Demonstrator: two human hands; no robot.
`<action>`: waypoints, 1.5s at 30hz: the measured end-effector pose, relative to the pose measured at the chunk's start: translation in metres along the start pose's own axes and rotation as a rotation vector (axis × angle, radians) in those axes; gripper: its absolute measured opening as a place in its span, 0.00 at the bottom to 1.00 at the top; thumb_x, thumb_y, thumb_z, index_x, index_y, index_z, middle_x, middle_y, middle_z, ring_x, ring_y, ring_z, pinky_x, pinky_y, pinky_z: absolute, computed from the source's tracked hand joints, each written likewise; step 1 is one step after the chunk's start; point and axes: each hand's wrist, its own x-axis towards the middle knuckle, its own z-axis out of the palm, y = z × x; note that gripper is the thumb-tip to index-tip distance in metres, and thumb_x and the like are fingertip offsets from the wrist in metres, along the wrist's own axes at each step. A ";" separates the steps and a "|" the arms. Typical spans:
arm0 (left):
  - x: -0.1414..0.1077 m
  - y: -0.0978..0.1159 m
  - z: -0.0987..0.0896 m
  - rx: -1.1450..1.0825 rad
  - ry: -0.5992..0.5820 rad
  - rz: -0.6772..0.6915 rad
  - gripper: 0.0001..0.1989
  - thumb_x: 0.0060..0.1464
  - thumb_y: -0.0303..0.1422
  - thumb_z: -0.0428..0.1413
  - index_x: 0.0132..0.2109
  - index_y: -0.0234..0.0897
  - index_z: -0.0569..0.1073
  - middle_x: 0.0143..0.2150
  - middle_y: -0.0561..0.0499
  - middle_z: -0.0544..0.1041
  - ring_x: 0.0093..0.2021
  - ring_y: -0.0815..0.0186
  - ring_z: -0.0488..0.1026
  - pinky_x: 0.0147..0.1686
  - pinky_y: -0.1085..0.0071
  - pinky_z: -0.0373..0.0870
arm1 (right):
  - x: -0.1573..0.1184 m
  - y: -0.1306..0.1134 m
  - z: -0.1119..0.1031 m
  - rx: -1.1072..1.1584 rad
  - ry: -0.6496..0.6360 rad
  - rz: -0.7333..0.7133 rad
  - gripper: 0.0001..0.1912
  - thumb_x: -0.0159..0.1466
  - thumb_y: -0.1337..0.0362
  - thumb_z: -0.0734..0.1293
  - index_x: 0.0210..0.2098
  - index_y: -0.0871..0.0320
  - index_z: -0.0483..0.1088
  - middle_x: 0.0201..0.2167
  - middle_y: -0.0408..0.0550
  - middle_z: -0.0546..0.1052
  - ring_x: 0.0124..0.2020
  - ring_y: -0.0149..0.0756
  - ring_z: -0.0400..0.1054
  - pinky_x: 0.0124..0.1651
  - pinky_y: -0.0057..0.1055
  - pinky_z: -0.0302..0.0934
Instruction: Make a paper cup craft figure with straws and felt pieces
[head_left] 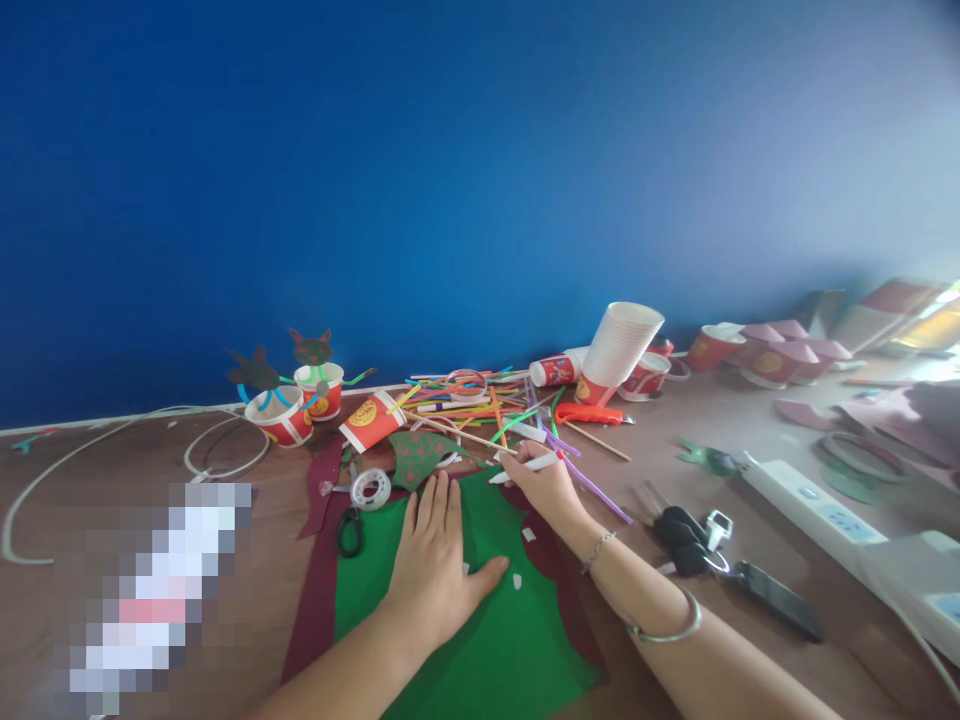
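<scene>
My left hand point(431, 560) lies flat with fingers spread on a sheet of green paper point(495, 660). My right hand point(551, 492) is closed at the sheet's upper right edge, with a white marker point(525, 467) with a red end held across its fingers. Maroon paper point(313, 610) sticks out from under the green sheet. Small white scraps point(517, 581) lie on it. Just past my left fingertips are a patterned green paper cutout point(424, 458), a roll of tape point(370, 489) and scissors with a dark handle point(349, 532). A thin wooden stick point(457, 432) reaches toward my right fingers.
Colored sticks point(457, 390) are heaped by the blue wall. Paper cups stand around: two with paper animals point(311, 350), one tipped over point(373, 421), a tall stack point(619, 350). An orange cutter point(589, 413), keys point(681, 535) and a power strip point(814, 500) lie on the right.
</scene>
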 end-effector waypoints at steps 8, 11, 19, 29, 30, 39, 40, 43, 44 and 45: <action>0.000 0.000 0.001 0.014 -0.014 -0.007 0.47 0.52 0.59 0.43 0.63 0.19 0.56 0.65 0.29 0.54 0.65 0.45 0.53 0.59 0.49 0.55 | 0.000 0.001 0.000 -0.018 0.017 -0.013 0.15 0.54 0.61 0.64 0.15 0.55 0.56 0.12 0.39 0.69 0.15 0.28 0.58 0.18 0.24 0.51; 0.000 0.000 0.001 0.019 0.003 -0.001 0.47 0.53 0.59 0.43 0.62 0.19 0.57 0.65 0.29 0.55 0.65 0.45 0.53 0.59 0.49 0.55 | 0.000 0.000 0.000 -0.006 0.010 -0.012 0.14 0.53 0.64 0.64 0.15 0.54 0.55 0.11 0.39 0.68 0.14 0.28 0.59 0.18 0.24 0.52; 0.000 0.000 0.001 0.036 0.008 0.011 0.47 0.53 0.59 0.42 0.62 0.17 0.57 0.65 0.28 0.55 0.65 0.45 0.54 0.59 0.48 0.56 | -0.001 -0.006 -0.001 0.040 -0.018 0.031 0.12 0.49 0.67 0.63 0.15 0.54 0.54 0.09 0.37 0.66 0.13 0.29 0.61 0.17 0.24 0.52; -0.001 -0.001 0.005 0.003 0.027 0.005 0.46 0.53 0.59 0.43 0.63 0.20 0.56 0.65 0.29 0.55 0.65 0.45 0.52 0.59 0.48 0.55 | 0.001 0.002 0.000 0.126 -0.003 0.029 0.15 0.54 0.59 0.65 0.17 0.55 0.57 0.13 0.41 0.71 0.15 0.29 0.61 0.18 0.25 0.51; -0.001 -0.001 0.004 0.005 0.024 0.006 0.46 0.53 0.59 0.43 0.63 0.20 0.56 0.65 0.28 0.55 0.65 0.45 0.52 0.59 0.48 0.55 | 0.001 0.002 -0.001 0.112 -0.001 0.022 0.16 0.55 0.58 0.66 0.17 0.55 0.58 0.14 0.41 0.71 0.15 0.29 0.60 0.18 0.25 0.51; -0.001 -0.001 0.005 0.003 0.036 0.002 0.46 0.52 0.59 0.44 0.63 0.21 0.56 0.65 0.29 0.55 0.65 0.45 0.53 0.59 0.49 0.54 | 0.000 0.000 0.000 0.021 -0.001 0.014 0.17 0.55 0.57 0.65 0.16 0.55 0.57 0.13 0.40 0.70 0.14 0.27 0.57 0.16 0.24 0.49; -0.001 -0.001 0.005 0.003 0.035 0.002 0.46 0.52 0.59 0.44 0.63 0.21 0.55 0.65 0.29 0.55 0.65 0.45 0.53 0.59 0.48 0.54 | 0.000 0.000 0.000 0.016 -0.001 0.012 0.16 0.54 0.58 0.65 0.16 0.55 0.56 0.12 0.40 0.70 0.14 0.27 0.58 0.16 0.24 0.50; -0.001 -0.001 0.005 0.002 0.024 0.004 0.46 0.53 0.58 0.44 0.63 0.20 0.55 0.65 0.29 0.55 0.65 0.45 0.52 0.60 0.48 0.54 | 0.000 -0.001 0.000 0.022 -0.009 0.016 0.14 0.52 0.63 0.64 0.16 0.54 0.55 0.10 0.38 0.68 0.14 0.28 0.61 0.17 0.23 0.51; -0.001 -0.001 0.004 -0.001 0.021 0.005 0.46 0.53 0.58 0.44 0.63 0.20 0.55 0.65 0.29 0.55 0.65 0.45 0.52 0.60 0.48 0.54 | -0.001 -0.002 -0.001 0.033 -0.016 0.022 0.13 0.51 0.64 0.64 0.16 0.54 0.54 0.10 0.38 0.68 0.14 0.29 0.62 0.17 0.23 0.52; -0.001 -0.001 0.004 -0.003 0.021 0.006 0.46 0.53 0.58 0.44 0.63 0.20 0.55 0.65 0.28 0.54 0.66 0.45 0.52 0.60 0.48 0.54 | -0.001 -0.003 -0.001 0.045 -0.025 0.031 0.13 0.51 0.65 0.63 0.16 0.54 0.54 0.10 0.37 0.67 0.14 0.29 0.63 0.17 0.23 0.52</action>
